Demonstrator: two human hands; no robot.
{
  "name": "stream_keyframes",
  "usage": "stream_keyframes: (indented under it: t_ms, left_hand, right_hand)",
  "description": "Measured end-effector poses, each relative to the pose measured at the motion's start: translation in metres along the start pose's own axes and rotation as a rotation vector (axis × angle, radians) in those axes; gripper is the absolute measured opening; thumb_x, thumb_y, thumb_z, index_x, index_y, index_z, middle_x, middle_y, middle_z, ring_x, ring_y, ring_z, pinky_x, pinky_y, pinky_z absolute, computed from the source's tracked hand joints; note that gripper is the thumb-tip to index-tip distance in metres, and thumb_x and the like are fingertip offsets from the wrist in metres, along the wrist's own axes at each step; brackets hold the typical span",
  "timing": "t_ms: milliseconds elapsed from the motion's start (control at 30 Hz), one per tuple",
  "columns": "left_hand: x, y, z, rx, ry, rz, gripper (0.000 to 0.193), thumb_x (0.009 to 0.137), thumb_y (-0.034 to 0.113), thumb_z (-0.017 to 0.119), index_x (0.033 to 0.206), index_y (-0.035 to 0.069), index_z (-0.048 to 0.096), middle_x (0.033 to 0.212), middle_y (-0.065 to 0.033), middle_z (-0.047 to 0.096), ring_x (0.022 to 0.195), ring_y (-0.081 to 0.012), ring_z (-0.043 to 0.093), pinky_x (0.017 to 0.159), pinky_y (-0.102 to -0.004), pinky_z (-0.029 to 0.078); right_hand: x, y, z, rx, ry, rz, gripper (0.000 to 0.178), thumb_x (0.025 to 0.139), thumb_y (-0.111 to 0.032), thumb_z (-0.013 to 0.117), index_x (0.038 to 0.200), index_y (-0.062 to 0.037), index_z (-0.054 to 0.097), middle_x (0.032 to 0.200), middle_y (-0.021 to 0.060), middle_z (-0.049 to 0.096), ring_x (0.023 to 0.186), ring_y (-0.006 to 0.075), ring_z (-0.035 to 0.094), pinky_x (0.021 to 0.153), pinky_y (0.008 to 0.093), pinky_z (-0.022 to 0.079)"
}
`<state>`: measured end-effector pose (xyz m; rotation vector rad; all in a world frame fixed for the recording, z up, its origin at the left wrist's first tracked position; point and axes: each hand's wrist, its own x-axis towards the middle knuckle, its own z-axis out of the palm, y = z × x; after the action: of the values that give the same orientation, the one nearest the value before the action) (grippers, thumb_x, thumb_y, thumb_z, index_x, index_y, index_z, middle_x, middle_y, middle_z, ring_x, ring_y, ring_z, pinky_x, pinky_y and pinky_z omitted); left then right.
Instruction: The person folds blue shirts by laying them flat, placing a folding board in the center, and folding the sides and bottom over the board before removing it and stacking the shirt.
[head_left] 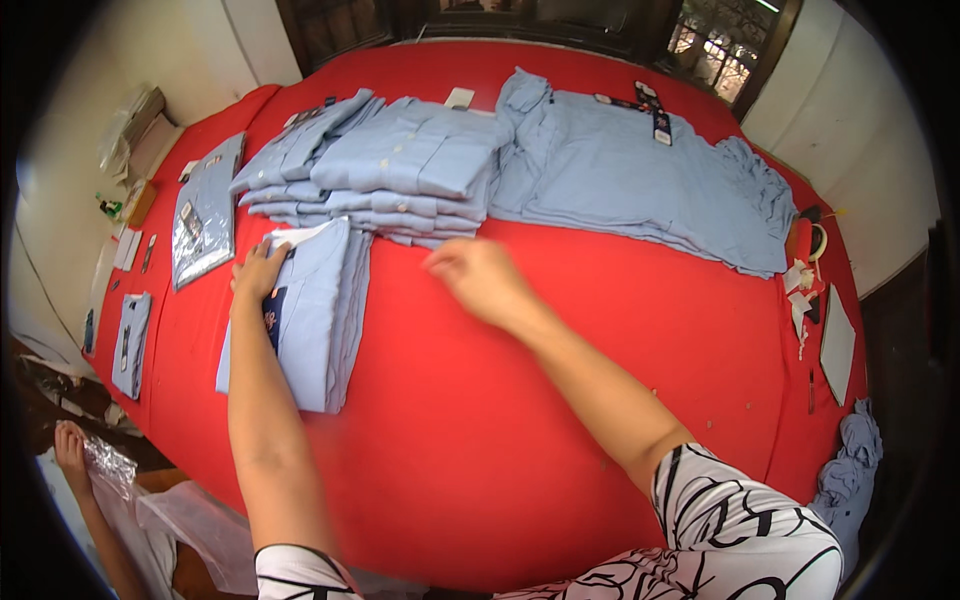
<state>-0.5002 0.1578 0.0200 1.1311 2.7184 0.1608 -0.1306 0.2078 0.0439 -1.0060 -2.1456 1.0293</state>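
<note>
My left hand (258, 272) lies on the upper left part of a stack of folded light blue shirts (312, 330), fingers spread over the cloth. A dark tag shows on the top shirt, partly behind my forearm. Above the red cloth, to the right of that stack, my right hand (478, 278) hovers with its fingers curled together. It is slightly blurred, and I see nothing in it. Just beyond it stands a taller pile of folded blue shirts (405, 150), with buttons facing up. To the right, unfolded blue shirts (630, 180) lie spread in layers with dark tags on top.
A red cloth (560, 430) covers the table. On the left lie a shirt in clear plastic (208, 210) and a small folded garment (131, 345). Tape (818, 242), paper scraps and a white board (838, 345) sit at the right edge. Another person's hand (70, 445) holds clear plastic at lower left.
</note>
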Motion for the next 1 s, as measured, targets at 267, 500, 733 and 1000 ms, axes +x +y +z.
stream_keyframes:
  t_ms: [267, 500, 733, 1000]
  left_hand:
    - [0.038, -0.030, -0.050, -0.826, -0.343, -0.012, 0.101, 0.084, 0.079, 0.039, 0.150, 0.003, 0.032, 0.152, -0.0228, 0.034, 0.142, -0.0338, 0.029, 0.116, -0.0445, 0.019]
    - [-0.023, -0.023, -0.124, -0.509, 0.542, 0.265, 0.072, 0.095, 0.063, 0.038, 0.132, 0.004, 0.058, 0.136, -0.0207, 0.055, 0.129, -0.0342, 0.049, 0.105, -0.0403, 0.036]
    - [-0.213, 0.150, -0.077, -0.415, 0.749, 0.990, 0.021, 0.094, 0.022, 0.060, 0.102, 0.004, 0.067, 0.104, -0.0128, 0.067, 0.100, -0.0315, 0.060, 0.088, -0.0379, 0.045]
    - [-0.397, 0.236, 0.062, -0.180, -0.281, 0.729, 0.067, 0.085, 0.058, 0.062, 0.113, -0.003, 0.062, 0.109, -0.0240, 0.066, 0.107, -0.0368, 0.062, 0.091, -0.0437, 0.048]
  right_hand:
    - [0.044, 0.135, -0.139, -0.191, 0.436, 0.223, 0.013, 0.087, -0.020, 0.068, 0.086, -0.0075, 0.065, 0.086, 0.0044, 0.064, 0.081, 0.0196, 0.058, 0.074, 0.0318, 0.044]
    - [-0.103, 0.052, -0.144, 0.549, 0.004, -0.070, 0.015, 0.093, -0.021, 0.065, 0.090, -0.0090, 0.057, 0.087, -0.0060, 0.053, 0.085, 0.0067, 0.049, 0.079, 0.0240, 0.042]
    - [-0.436, 0.032, -0.159, 0.527, -0.979, 0.331, 0.030, 0.099, -0.036, 0.057, 0.092, -0.0071, 0.057, 0.081, -0.0035, 0.051, 0.078, 0.0092, 0.045, 0.072, 0.0279, 0.041]
    - [-0.555, 0.000, -0.244, -0.659, 0.009, 0.287, 0.013, 0.084, -0.014, 0.062, 0.083, -0.0015, 0.059, 0.091, 0.0166, 0.064, 0.088, 0.0354, 0.060, 0.075, 0.0474, 0.046]
